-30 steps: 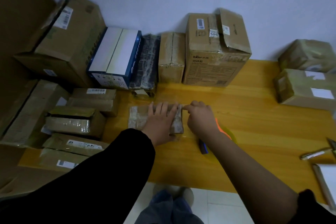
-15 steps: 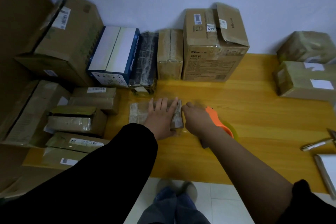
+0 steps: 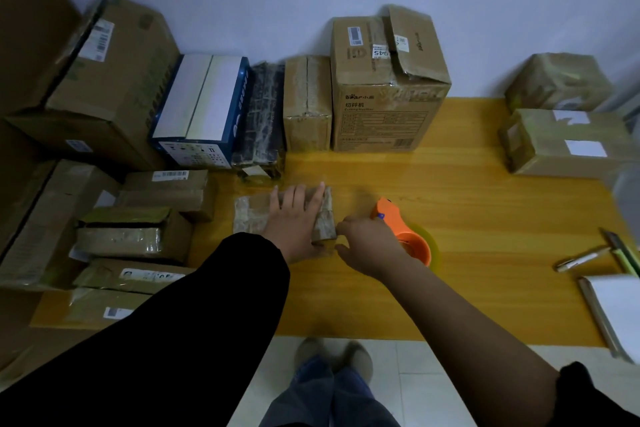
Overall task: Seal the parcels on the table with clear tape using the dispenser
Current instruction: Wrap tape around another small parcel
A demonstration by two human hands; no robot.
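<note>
A small flat parcel (image 3: 251, 215) wrapped in shiny tape lies on the yellow wooden table (image 3: 467, 218), left of centre. My left hand (image 3: 294, 222) presses flat on top of it with straight, spread fingers. My right hand (image 3: 367, 246) is at the parcel's near right corner and grips the orange tape dispenser (image 3: 398, 222). The dispenser's roll of clear tape (image 3: 420, 246) rests on the table just right of the hand. The dispenser's handle is hidden under my fingers.
Large cardboard boxes (image 3: 388, 87) line the wall at the back. More parcels (image 3: 135, 236) are stacked at the left, and two wrapped parcels (image 3: 561, 142) sit at the far right. Pens (image 3: 581, 258) and a notebook (image 3: 616, 308) lie by the right edge.
My right hand has drawn the dispenser from the parcel's far right edge down along its right end towards me. My left hand has stayed flat on the parcel.
</note>
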